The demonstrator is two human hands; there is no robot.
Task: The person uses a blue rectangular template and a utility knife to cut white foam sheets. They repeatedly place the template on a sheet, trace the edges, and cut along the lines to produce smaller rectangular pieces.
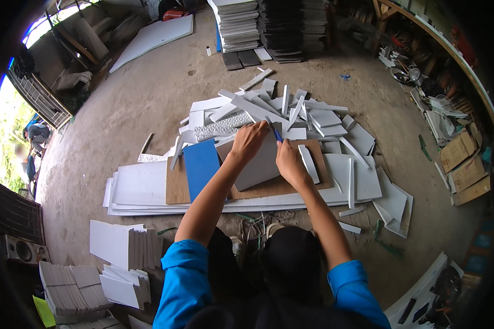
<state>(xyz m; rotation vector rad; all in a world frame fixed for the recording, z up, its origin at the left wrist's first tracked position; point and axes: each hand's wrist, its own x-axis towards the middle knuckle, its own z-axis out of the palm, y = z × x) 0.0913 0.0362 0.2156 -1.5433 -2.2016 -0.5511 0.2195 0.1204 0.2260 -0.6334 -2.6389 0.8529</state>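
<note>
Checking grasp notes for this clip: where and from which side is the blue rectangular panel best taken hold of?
Probably by its near short edge, coming from the person's side. The blue panel lies flat with its near part over the brown board and its far end toward the scrap pile; the left hand works just to its right, so that side is crowded.

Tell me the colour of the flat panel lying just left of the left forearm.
Blue panel, clearest in the head view.

1. The sheet (260,164) under the hands is grey.
2. The board (201,164) beside it is blue.
3. The backing board (177,186) is brown.
4. Scrap strips (291,109) are white.
5. One panel (222,127) has an embossed white pattern.
6. Sleeves (184,274) are bright blue.
</note>
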